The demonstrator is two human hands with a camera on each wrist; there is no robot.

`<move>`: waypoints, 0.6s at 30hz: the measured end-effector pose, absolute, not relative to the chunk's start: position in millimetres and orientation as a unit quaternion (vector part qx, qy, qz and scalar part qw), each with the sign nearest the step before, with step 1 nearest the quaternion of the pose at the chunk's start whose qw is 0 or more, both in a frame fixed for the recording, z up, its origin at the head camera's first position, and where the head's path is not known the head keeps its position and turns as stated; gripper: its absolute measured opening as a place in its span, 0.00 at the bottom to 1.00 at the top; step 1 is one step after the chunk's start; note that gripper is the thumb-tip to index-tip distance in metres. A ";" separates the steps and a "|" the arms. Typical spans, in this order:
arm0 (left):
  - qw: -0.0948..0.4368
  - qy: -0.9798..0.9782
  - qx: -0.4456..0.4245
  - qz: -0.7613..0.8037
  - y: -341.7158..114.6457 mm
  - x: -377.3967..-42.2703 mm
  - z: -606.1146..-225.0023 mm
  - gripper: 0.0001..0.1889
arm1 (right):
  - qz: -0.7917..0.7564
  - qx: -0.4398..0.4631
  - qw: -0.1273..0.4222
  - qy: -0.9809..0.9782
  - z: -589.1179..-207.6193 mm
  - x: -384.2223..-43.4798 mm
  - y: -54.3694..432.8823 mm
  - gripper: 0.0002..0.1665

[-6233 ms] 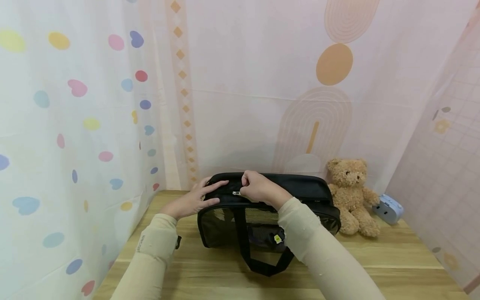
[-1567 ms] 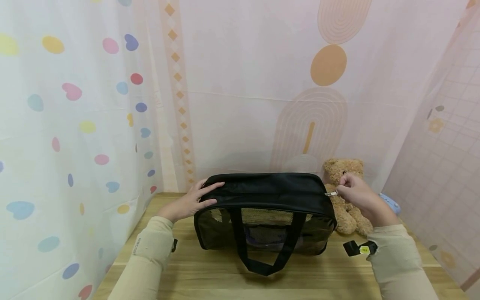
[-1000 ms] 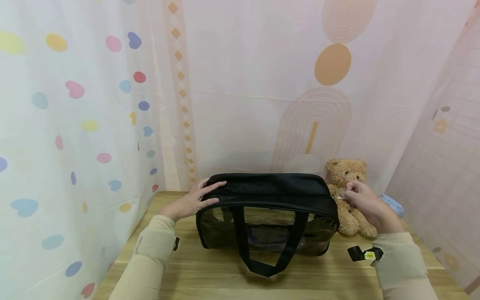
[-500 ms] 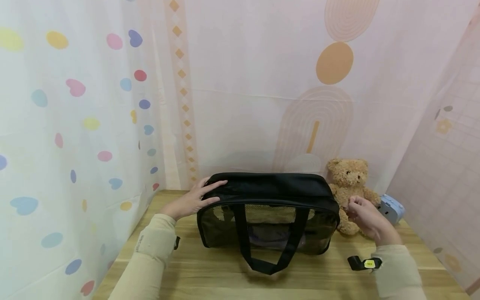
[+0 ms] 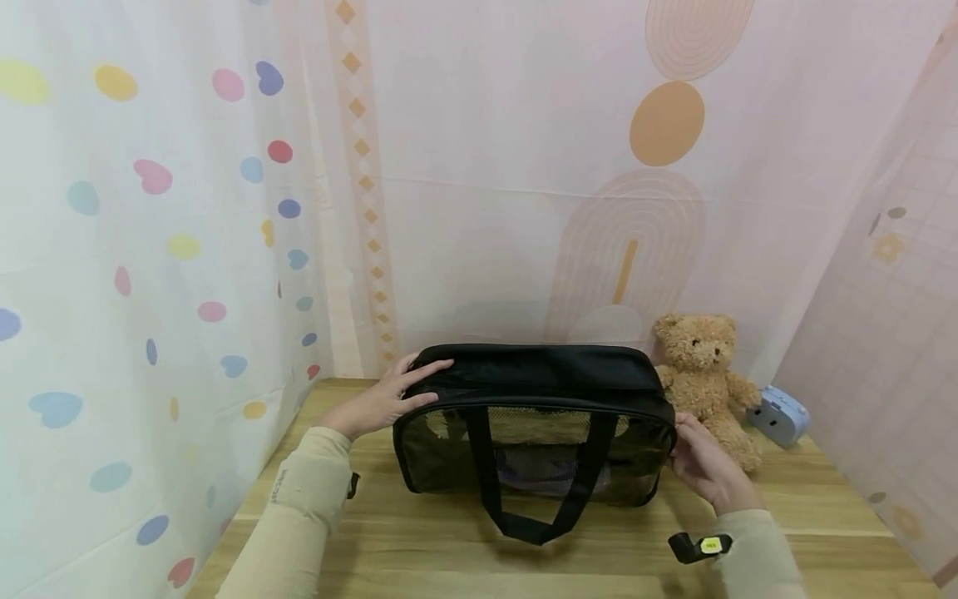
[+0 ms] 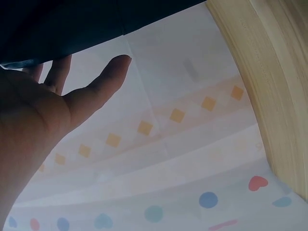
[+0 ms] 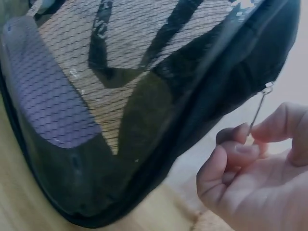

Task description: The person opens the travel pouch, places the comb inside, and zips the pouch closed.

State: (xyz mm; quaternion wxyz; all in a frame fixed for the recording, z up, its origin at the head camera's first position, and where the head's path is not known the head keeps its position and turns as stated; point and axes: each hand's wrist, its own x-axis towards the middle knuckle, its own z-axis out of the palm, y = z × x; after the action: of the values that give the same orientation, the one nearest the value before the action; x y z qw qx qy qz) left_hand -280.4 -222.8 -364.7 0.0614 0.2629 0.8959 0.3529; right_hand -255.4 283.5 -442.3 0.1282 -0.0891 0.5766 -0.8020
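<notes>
A black bag (image 5: 550, 374) with see-through and mesh side panels stands upright on the wooden table, its top closed over. Its front handle (image 5: 535, 528) hangs down in a loop. My left hand (image 5: 385, 403) rests on the bag's left end, thumb and fingers spread and nearly straight; some fingers are behind it. Low at the right end, my right hand (image 5: 707, 462) pinches a metal zipper pull (image 7: 260, 110) between thumb and fingers, as the right wrist view shows. Through the mesh a purple item (image 7: 53, 96) shows inside the bag.
Behind my right hand a brown teddy bear (image 5: 699, 374) sits against the bag's right end. A small light-blue box-like object (image 5: 780, 416) lies beside it. Patterned curtains (image 5: 479, 249) stand close behind and along both sides of the wooden table (image 5: 419, 549).
My right hand has drawn the zipper pull from the bag's top left along to the right, then down its right end; the gap in the top has closed. My left hand has stayed put.
</notes>
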 end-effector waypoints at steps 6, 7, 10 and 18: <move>0.061 0.894 0.264 0.356 -218.8 -281.5 -365.1 0.32 | -0.850 -0.125 0.166 0.485 -446.1 -254.8 284.4 0.23; 0.060 0.894 0.263 0.358 -218.0 -281.7 -365.5 0.32 | -0.849 -0.126 0.169 0.485 -446.1 -254.3 285.3 0.23; 0.049 0.892 0.266 0.361 -217.7 -282.2 -368.0 0.31 | -0.843 -0.126 0.166 0.497 -445.7 -253.3 285.8 0.24; -0.021 0.864 0.280 0.419 -221.5 -277.9 -380.8 0.28 | -0.813 -0.099 0.150 0.553 -444.2 -252.4 282.7 0.24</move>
State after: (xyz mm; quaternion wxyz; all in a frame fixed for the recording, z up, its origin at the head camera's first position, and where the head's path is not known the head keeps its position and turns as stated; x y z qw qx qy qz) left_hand -277.9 -221.5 -380.8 -0.0215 0.2799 0.8636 0.4189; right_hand -252.4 282.7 -444.2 0.1495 -0.0992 0.5533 -0.8135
